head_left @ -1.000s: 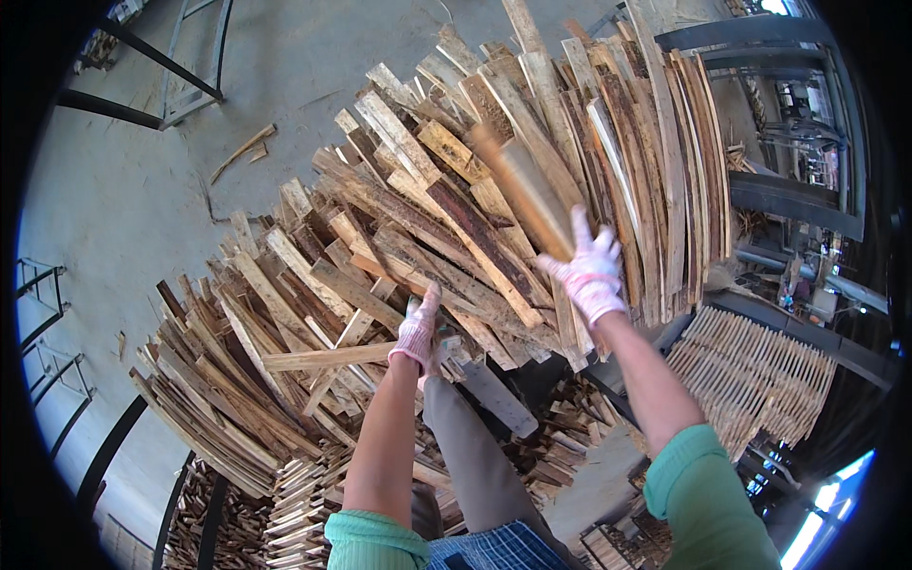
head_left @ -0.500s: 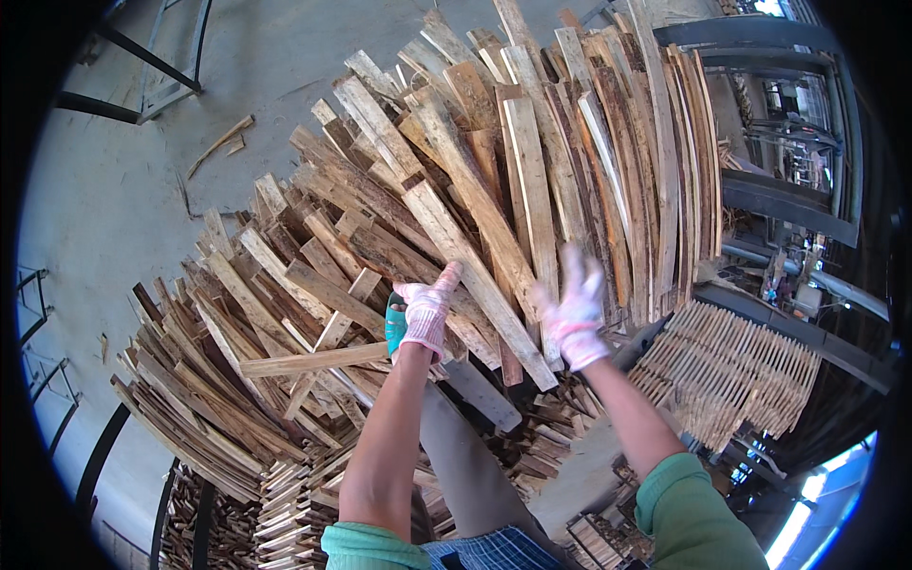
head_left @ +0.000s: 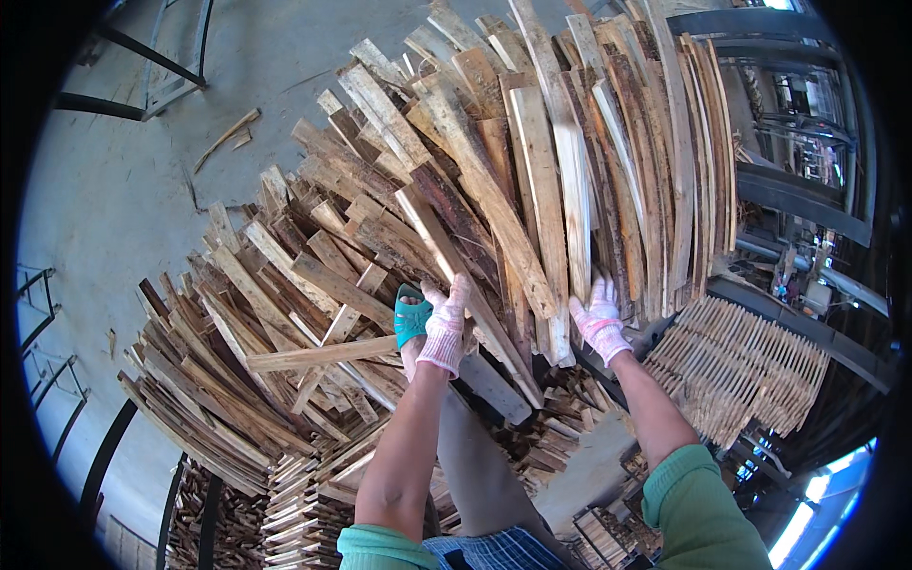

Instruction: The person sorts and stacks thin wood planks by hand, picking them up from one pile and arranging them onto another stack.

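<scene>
My left hand [head_left: 445, 328], in a pale pink-white knit glove, is closed against a narrow plank [head_left: 475, 304]. This plank is tipped up on its edge, slanting toward me over the heap. To the right, my right hand [head_left: 600, 321], gloved alike, has its fingers spread beside the lower end of a pale plank [head_left: 574, 199]; its thumb is against that plank's edge. Between the two planks lies a broad brown plank [head_left: 494, 209]. Just left of my left hand is a teal sandal [head_left: 411, 315] on a foot, partly covered by that hand.
A large heap of rough wooden planks [head_left: 285, 323] fans across the middle. Stacked sticks [head_left: 736, 366] lie at the right, near dark steel beams [head_left: 798, 195]. Thin metal frames [head_left: 142, 76] stand on the grey floor [head_left: 123, 209] at left. Short offcuts [head_left: 560, 427] lie below.
The plank by my left hand has turned from its flat face onto its edge. My right hand has come down to the pale plank's lower end, and that plank has turned, showing a whiter side.
</scene>
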Demonstrator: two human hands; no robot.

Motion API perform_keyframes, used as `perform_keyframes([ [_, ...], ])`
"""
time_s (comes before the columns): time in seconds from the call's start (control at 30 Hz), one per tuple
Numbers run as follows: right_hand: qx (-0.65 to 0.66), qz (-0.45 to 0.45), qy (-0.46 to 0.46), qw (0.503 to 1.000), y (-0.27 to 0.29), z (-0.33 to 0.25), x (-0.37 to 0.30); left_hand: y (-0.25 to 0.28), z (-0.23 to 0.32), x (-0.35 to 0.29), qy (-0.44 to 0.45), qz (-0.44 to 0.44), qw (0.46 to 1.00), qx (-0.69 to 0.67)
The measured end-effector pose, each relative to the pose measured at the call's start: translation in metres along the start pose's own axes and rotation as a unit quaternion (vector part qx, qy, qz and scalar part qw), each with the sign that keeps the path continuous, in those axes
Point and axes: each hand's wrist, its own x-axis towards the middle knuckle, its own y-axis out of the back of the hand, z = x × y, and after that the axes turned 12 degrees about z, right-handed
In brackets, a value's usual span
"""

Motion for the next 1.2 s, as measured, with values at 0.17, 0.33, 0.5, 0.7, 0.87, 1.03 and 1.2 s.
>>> perform_keyframes([
  [0.17, 0.282, -0.102, -0.209, 0.931, 0.013, -0.041, 0.034, 0.005, 0.008, 0.024, -0.058, 0.052, 0.991, 0.107],
  [0.33, 0.306, -0.177, -0.241, 0.904, 0.004, -0.079, 0.028, 0.012, -0.004, 0.023, -0.044, -0.044, 0.997, -0.042],
  [0.5, 0.164, -0.146, -0.155, 0.963, -0.002, -0.115, 0.0, 0.021, -0.003, 0.029, -0.098, 0.002, 0.991, 0.086],
  [0.7, -0.042, -0.059, 0.103, 0.992, 0.004, -0.112, 0.022, 0.028, -0.011, 0.042, -0.091, -0.044, 0.995, -0.001],
  [0.87, 0.235, -0.122, -0.057, 0.963, 0.012, -0.124, 0.076, 0.026, -0.013, 0.04, -0.063, -0.037, 0.997, -0.007],
  [1.03, 0.157, 0.009, 0.033, 0.987, -0.02, -0.115, 0.063, 0.031, -0.025, 0.06, -0.072, -0.052, 0.996, -0.011],
  [1.2, 0.039, -0.135, -0.011, 0.99, 0.011, -0.162, 0.044, 0.059, -0.049, 0.056, -0.076, -0.046, 0.985, -0.15],
])
